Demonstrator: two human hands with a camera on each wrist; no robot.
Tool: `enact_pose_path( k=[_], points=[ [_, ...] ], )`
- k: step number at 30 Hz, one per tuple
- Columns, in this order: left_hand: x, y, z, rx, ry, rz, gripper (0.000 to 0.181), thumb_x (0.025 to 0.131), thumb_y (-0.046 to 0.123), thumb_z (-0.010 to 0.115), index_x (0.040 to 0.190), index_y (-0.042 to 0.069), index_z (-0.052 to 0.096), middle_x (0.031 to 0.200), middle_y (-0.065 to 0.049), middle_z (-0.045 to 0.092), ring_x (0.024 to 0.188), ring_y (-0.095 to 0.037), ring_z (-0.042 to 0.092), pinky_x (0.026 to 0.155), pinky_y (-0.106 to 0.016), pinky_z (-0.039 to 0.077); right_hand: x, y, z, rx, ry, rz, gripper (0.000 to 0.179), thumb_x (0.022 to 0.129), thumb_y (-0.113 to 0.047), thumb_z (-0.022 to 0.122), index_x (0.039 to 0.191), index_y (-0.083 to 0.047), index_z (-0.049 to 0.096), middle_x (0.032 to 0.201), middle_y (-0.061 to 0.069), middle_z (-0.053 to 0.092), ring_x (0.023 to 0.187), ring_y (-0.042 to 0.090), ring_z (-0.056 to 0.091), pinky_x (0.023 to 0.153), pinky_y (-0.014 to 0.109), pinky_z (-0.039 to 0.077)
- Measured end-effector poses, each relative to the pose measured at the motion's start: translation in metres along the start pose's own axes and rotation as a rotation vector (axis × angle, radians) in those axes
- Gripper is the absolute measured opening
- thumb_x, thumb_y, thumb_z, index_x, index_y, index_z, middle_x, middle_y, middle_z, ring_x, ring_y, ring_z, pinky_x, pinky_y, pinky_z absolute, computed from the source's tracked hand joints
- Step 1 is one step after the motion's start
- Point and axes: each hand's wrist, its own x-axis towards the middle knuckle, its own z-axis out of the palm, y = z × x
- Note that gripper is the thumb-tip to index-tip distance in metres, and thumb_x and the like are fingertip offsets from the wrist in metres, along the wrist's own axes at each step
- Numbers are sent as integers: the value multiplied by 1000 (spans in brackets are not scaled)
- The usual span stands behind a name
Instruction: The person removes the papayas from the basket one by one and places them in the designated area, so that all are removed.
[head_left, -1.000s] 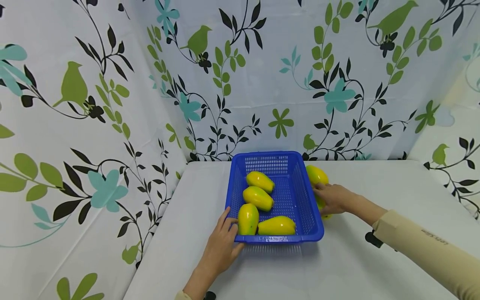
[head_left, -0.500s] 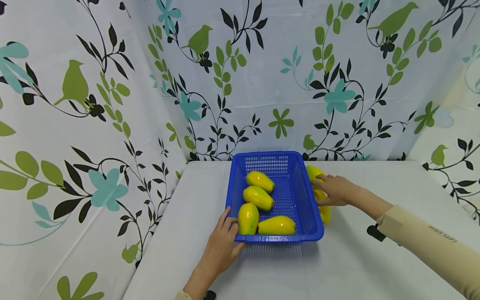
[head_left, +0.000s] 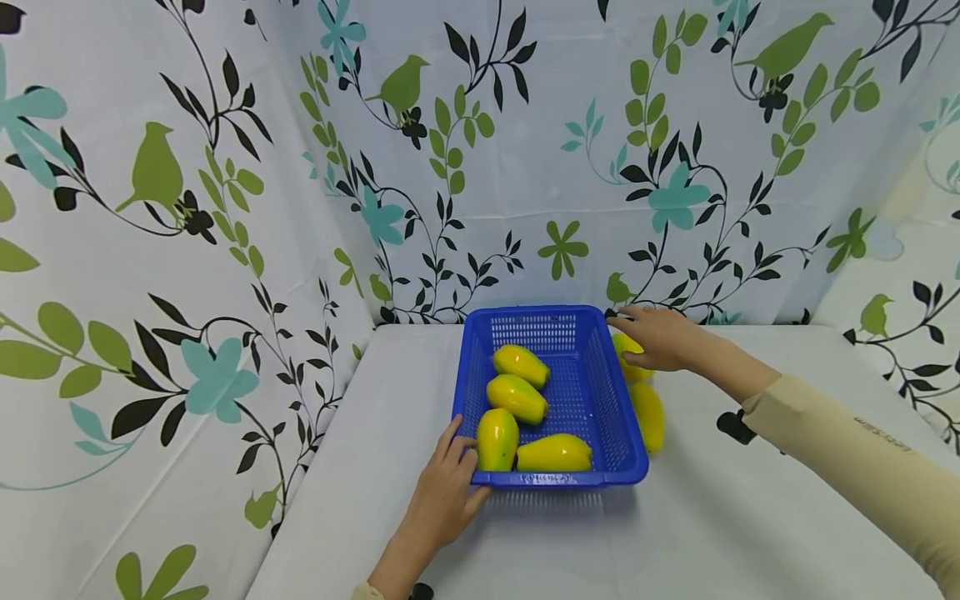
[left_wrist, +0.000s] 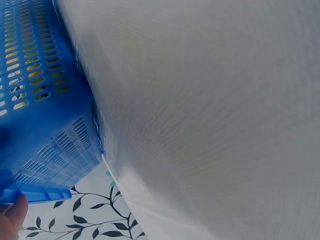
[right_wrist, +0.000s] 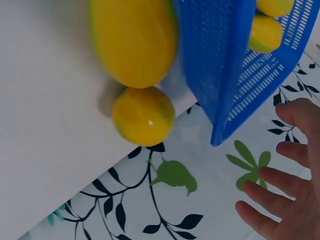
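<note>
Right hand [head_left: 662, 337] near fruit [right_wrist: 143, 117] (basket [head_left: 558, 479] beside)

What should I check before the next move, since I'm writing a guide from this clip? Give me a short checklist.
1. Basket attended: ok. The left hand holds the near left corner of the blue basket.
2. Firmness of that hold: cannot tell; pressure doesn't show.
3. Room inside: ok. Four yellow fruits lie toward the left and near sides; the far right floor is bare.
4. Right hand free: ok. The right hand is open and holds nothing.
5. Outside fruit gripped: not ok. The far outside fruit and near outside fruit lie on the table, right of the basket, with no fingers round them.
</note>
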Motion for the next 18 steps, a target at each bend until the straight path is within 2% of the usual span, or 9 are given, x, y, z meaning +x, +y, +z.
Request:
enact_pose_path(
  k=[3, 11, 18],
  points=[
    [-2, -1, -1, 2, 1, -2, 35, 77, 34, 75, 92, 6, 60, 116, -8, 54, 139, -32, 23, 113, -38, 29, 16, -15, -5, 16, -11, -26, 60, 86, -33, 65, 136, -7, 46, 134, 25, 46, 115, 44, 51, 92, 59, 46],
    [-3, 0, -4, 18, -27, -10, 36, 79, 36, 73, 95, 7, 60, 118, -8, 54, 139, -31, 23, 112, -38, 29, 50, -53, 6, 96, -33, -115, 61, 86, -38, 63, 137, -9, 45, 135, 21, 46, 114, 39, 53, 90, 53, 50],
    [0, 1, -4, 25, -20, -3, 35, 80, 36, 72, 96, 6, 60, 118, -7, 53, 139, -31, 22, 114, -37, 27, 83, -72, 18, 207, -157, -108, 60, 88, -33, 61, 140, -9, 41, 139, 21, 42, 119, 37, 50, 94, 55, 46]
  ],
)
